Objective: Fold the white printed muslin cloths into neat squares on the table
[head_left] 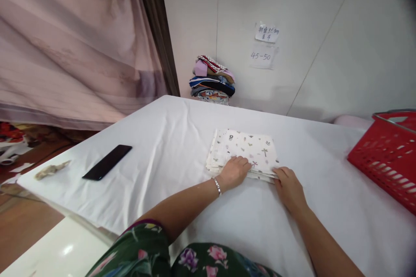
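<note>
The folded cloth (244, 147) could skew or crease if the right hand (290, 188), pinching its near corner, tugs while the left hand (234, 172), grip unclear, presses unevenly.

Left hand (234, 172): lateral clearance runs leftward over the white sheet (175, 151) as far as the phone (107, 162), a flat, low obstacle. Right hand (289, 188): a lane opens rightward, bounded by the red basket (383, 151), whose side stands upright. Ahead of both hands: the folded cloth (243, 145) lies low, with open air above; farther forward, the wall (292, 21) limits reach. Between the hands: a narrow gap, crossed by the cloth's near edge.
</note>
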A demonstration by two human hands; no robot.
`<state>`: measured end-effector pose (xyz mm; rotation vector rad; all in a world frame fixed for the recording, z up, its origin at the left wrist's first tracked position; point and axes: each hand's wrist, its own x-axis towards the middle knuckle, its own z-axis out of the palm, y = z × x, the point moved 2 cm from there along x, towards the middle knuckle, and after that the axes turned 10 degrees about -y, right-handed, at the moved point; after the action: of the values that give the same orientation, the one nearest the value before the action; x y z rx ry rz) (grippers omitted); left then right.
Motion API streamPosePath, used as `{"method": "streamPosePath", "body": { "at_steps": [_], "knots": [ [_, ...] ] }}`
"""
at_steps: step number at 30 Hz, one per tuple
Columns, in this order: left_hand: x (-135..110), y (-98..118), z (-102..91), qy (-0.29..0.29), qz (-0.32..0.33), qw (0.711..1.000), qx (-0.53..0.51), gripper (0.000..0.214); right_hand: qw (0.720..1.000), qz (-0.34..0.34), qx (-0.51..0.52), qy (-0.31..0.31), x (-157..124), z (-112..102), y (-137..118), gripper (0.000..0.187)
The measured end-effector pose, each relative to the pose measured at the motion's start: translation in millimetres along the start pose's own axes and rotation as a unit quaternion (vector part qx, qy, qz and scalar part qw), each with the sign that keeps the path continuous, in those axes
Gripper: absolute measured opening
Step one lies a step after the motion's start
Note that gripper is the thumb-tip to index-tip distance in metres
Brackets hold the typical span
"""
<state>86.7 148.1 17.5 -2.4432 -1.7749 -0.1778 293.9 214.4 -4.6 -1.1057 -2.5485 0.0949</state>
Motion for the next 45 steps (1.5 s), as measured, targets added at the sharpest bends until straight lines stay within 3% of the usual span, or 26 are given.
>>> {"method": "streamPosePath", "body": {
  "at_steps": [8, 12, 18, 22, 25, 29, 34, 38, 41, 45],
  "knots": [
    [-44, -37, -14.2, 0.013, -0.057, 0.998, -0.003, 0.012, 1.000, 0.003, 0.000, -0.014, -2, 0, 1, 0.030],
    [-64, -50, -17.8, 0.023, -0.100, 0.994, -0.031, 0.012, 0.999, 0.044, 0.005, -0.007, -2, -3, 4, 0.028],
    [-74, -53, -15.5, 0.032, -0.103, 0.992, -0.067, 0.013, 0.995, 0.099, 0.025, -0.013, -3, -4, 6, 0.026],
    [-78, -53, -15.8, 0.068, -0.121, 0.983, -0.119, 0.010, 0.990, 0.129, 0.043, -0.047, -3, -1, 8, 0.027],
    [-84, -57, -17.1, 0.111, -0.160, 0.963, -0.187, 0.008, 0.988, 0.137, 0.053, -0.054, -3, 1, 7, 0.027],
    [-90, -63, -15.2, 0.137, -0.248, 0.915, -0.286, 0.020, 0.984, 0.163, 0.041, -0.064, -4, 1, 7, 0.030],
    [-86, -68, -11.9, 0.119, -0.352, 0.871, -0.322, 0.014, 0.971, 0.211, 0.033, -0.111, -3, 1, 10, 0.035],
    [-84, -73, -13.1, 0.065, -0.431, 0.831, -0.346, 0.018, 0.963, 0.224, 0.041, -0.142, 0, 0, 9, 0.039],
    [-82, -75, -16.8, 0.042, -0.447, 0.817, -0.361, 0.019, 0.961, 0.232, 0.044, -0.145, 2, -1, 7, 0.039],
    [-78, -73, -21.1, 0.055, -0.436, 0.823, -0.360, 0.017, 0.963, 0.234, 0.055, -0.125, 3, -6, 6, 0.035]
  ]
}}
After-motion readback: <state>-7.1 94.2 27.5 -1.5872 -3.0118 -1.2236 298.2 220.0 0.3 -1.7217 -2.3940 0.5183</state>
